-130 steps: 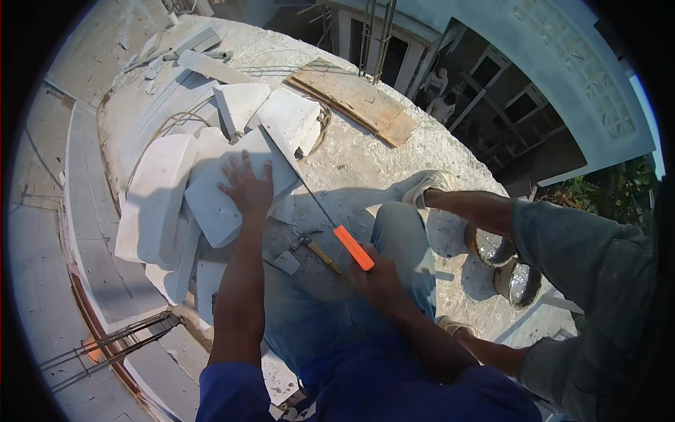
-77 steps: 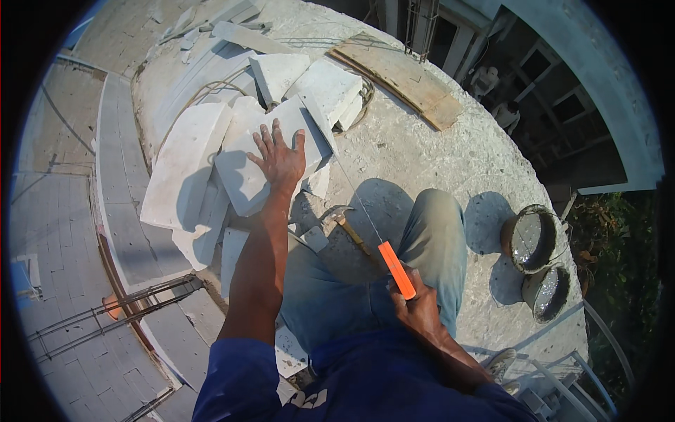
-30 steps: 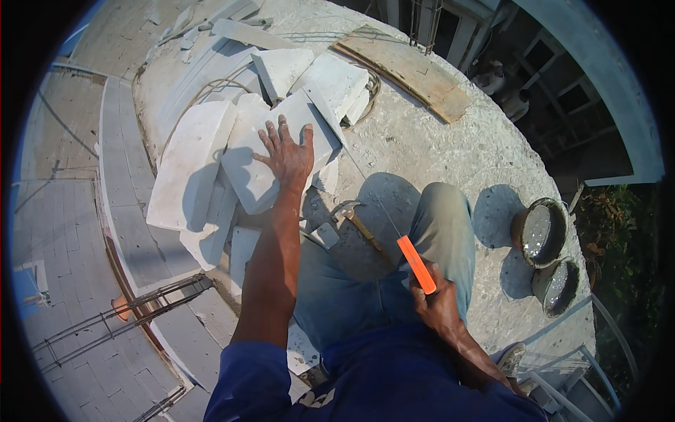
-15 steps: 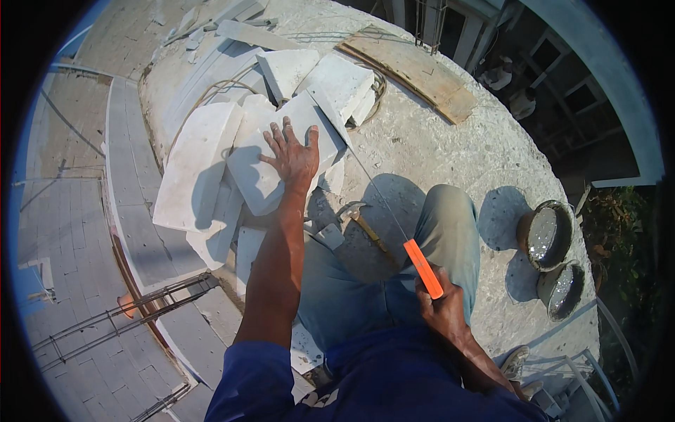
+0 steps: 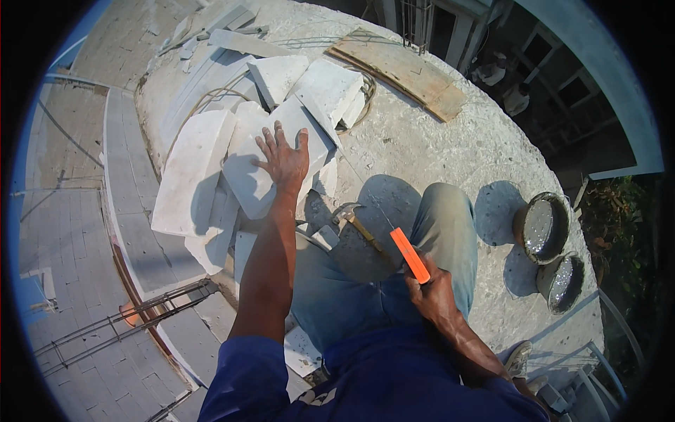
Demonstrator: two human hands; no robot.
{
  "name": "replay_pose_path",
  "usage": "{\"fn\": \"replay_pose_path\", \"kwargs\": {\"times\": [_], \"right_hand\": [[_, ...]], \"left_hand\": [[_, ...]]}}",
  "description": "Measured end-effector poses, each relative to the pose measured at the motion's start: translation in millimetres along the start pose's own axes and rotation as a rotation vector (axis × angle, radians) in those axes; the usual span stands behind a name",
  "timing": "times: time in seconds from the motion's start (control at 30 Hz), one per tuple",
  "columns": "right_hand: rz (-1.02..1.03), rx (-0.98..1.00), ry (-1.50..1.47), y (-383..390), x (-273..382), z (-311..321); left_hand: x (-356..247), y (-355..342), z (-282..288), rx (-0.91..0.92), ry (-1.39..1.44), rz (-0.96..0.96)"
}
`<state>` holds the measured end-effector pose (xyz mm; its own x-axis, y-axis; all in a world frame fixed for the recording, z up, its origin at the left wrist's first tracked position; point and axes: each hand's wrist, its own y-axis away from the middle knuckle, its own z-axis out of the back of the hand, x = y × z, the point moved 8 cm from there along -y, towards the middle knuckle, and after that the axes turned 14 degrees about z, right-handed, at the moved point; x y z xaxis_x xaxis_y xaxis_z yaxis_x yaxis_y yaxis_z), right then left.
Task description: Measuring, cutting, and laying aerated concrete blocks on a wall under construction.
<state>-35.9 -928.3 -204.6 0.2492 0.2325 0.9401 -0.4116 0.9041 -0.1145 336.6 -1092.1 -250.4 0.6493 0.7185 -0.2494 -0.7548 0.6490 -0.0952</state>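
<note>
**Q:** Where do the hands rest, and in what state?

**A:** Foremost, the left hand lies flat, fingers spread, pressed on a white stone slab atop a heap of similar pieces. The right hand is wrapped tight about the orange grip of a hammer, whose metal head points toward the slab and hangs just above the person's knee, a little apart from the stone.

**Q:** How many of each thing can be counted?

**A:** One hammer. Two round mortar pans, touching one another, stand to the person's right. One wooden board lies far ahead, well apart from both hands. The slabs number at least six; the lower ones overlap, so an exact count cannot be told.

**Q:** What edges bound the work?

**A:** The rough concrete deck curves away on all sides. Left of the heap its edge drops to a paved yard far below, and the largest slab lies close to that edge. A steel rebar frame juts out beneath the rim at lower left.

**Q:** Where is open room?

**A:** Bare concrete lies between the heap, the board and the pans, ahead and to the right of the bent leg. On the left, the slabs fill the space up to the edge.
</note>
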Motion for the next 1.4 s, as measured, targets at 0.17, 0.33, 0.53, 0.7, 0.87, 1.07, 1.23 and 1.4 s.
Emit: {"fn": "replay_pose_path", "kwargs": {"times": [0.17,0.33,0.53,0.7,0.87,1.07,1.23,1.4], "right_hand": [[0.063,0.050,0.078,-125,-25,-52],[0.023,0.018,-0.016,-25,-4,-22],[0.035,-0.026,0.004,-27,-12,-20],[-0.003,0.049,0.061,-113,-21,-51],[0.034,0.020,0.024,14,-2,-7],[0.069,-0.014,0.067,-86,-44,-39],[-0.039,0.123,0.014,-95,-28,-48],[0.011,0.042,0.003,8,-2,-4]], "left_hand": [[-7,6,-17,0.039,-0.057,0.018],[12,-4,-13,0.018,-0.030,0.019],[-6,2,-7,0.029,-0.014,-0.022],[1,-3,-16,0.009,-0.018,-0.029],[10,-6,-11,0.005,-0.028,0.009],[-22,5,-17,0.045,-0.016,-0.072],[14,5,-20,0.056,-0.041,0.035],[6,-4,-4,0.007,0.002,-0.005]]}}
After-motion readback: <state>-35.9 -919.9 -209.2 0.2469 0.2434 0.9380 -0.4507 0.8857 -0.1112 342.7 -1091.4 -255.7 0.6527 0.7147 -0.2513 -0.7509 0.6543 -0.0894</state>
